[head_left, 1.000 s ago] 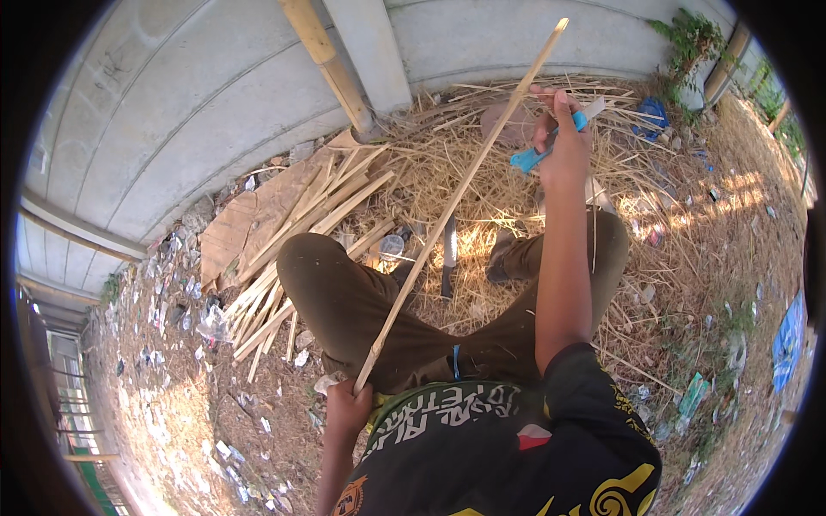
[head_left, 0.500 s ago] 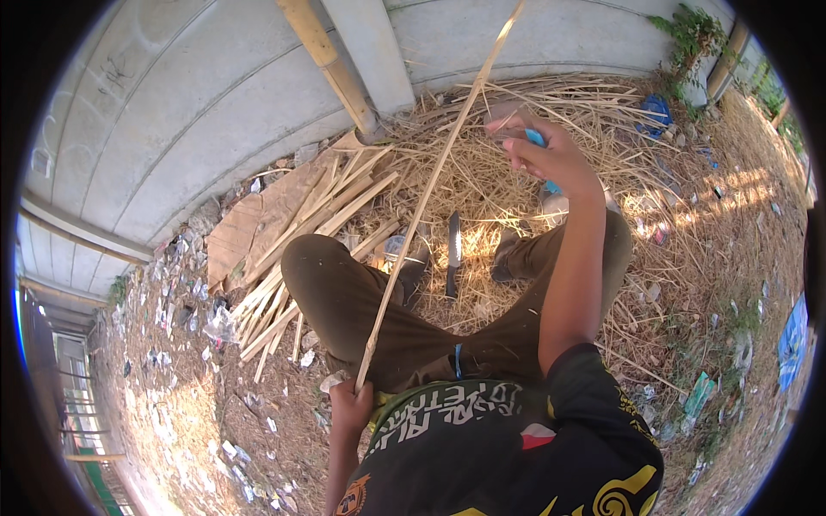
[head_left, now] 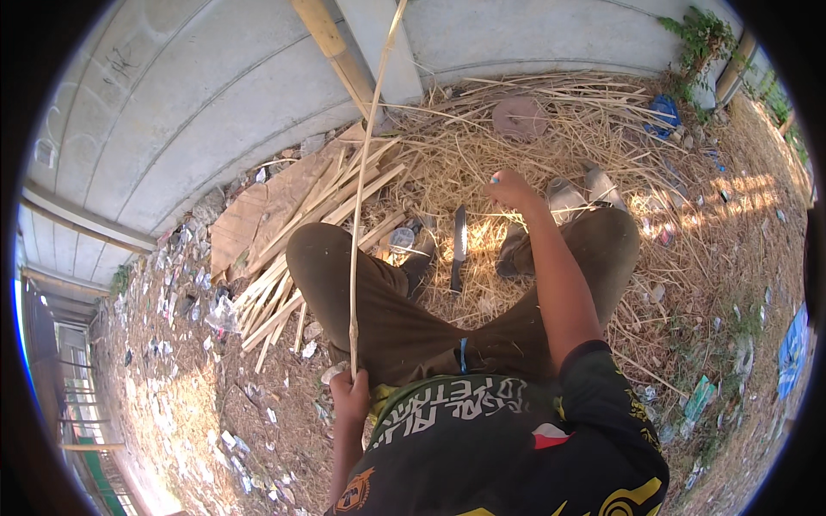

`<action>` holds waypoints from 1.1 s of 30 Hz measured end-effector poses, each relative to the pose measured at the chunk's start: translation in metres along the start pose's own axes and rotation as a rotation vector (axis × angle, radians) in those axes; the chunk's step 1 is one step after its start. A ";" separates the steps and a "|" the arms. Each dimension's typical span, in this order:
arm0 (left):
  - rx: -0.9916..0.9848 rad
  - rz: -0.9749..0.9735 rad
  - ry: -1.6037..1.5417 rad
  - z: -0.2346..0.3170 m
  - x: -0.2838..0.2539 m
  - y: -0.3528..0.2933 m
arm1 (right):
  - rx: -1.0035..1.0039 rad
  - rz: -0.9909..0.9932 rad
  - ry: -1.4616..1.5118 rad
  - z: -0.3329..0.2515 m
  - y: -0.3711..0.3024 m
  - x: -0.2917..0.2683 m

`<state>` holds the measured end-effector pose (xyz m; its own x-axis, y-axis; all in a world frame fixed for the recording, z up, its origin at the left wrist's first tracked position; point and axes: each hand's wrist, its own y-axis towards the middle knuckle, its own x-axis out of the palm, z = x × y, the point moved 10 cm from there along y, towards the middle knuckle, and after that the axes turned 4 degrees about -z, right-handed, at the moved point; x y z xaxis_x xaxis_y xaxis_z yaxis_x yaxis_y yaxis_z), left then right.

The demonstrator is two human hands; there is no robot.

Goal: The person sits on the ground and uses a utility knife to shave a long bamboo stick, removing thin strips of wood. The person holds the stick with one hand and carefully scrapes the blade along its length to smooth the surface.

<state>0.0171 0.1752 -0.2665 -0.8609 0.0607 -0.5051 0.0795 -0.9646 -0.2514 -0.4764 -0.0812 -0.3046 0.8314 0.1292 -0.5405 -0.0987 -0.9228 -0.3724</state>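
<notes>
A long, thin bamboo strip [head_left: 361, 202] rises from my left hand [head_left: 349, 394], whose fingers are closed round its lower end beside my left thigh. The strip stands almost upright in view and crosses above my left knee. My right hand [head_left: 511, 189] is held out in front of my right knee, closed, away from the strip. A small bit of blue shows at its fingers, part of the blue-handled tool; the rest is hidden by the hand. Between my feet a knife [head_left: 459, 245] with a dark handle lies on the straw-like shavings.
Split bamboo pieces [head_left: 274, 301] lie heaped at the left by a flat brown sheet [head_left: 245, 225]. A clear plastic cup [head_left: 402, 239] sits near my left foot. Shavings [head_left: 465, 163] and a round brownish piece [head_left: 520, 118] lie before the concrete wall [head_left: 516, 34]. A bamboo pole [head_left: 331, 47] leans there.
The bamboo strip has swung left and more upright, its lower end still in my left hand. My right hand has come down and nearer, and the blue handle is now mostly hidden.
</notes>
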 end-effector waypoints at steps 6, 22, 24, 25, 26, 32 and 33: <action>0.019 0.071 0.129 0.009 -0.001 -0.005 | 0.100 -0.687 -0.518 0.077 -0.015 0.200; 0.030 0.100 0.135 0.017 0.000 -0.011 | 0.333 -0.112 -0.423 0.134 0.018 0.267; 0.058 0.076 0.186 0.012 -0.002 -0.010 | 0.385 -0.118 -0.438 0.152 0.018 0.285; 0.087 0.079 0.224 0.013 -0.003 -0.010 | 0.402 -0.135 -0.416 0.155 0.017 0.291; 0.048 0.078 0.208 0.013 -0.003 -0.010 | 0.420 -0.149 -0.399 0.157 0.014 0.294; 0.132 0.097 0.314 0.024 -0.001 -0.013 | 0.546 -0.094 -0.239 0.159 0.008 0.283; 0.109 0.080 0.324 0.021 -0.004 -0.010 | 0.588 -0.114 -0.204 0.156 0.007 0.283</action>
<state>0.0089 0.1791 -0.2447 -0.6483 0.0454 -0.7600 0.0707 -0.9903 -0.1194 -0.3268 0.0050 -0.5779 0.7392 0.3351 -0.5842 -0.3480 -0.5525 -0.7574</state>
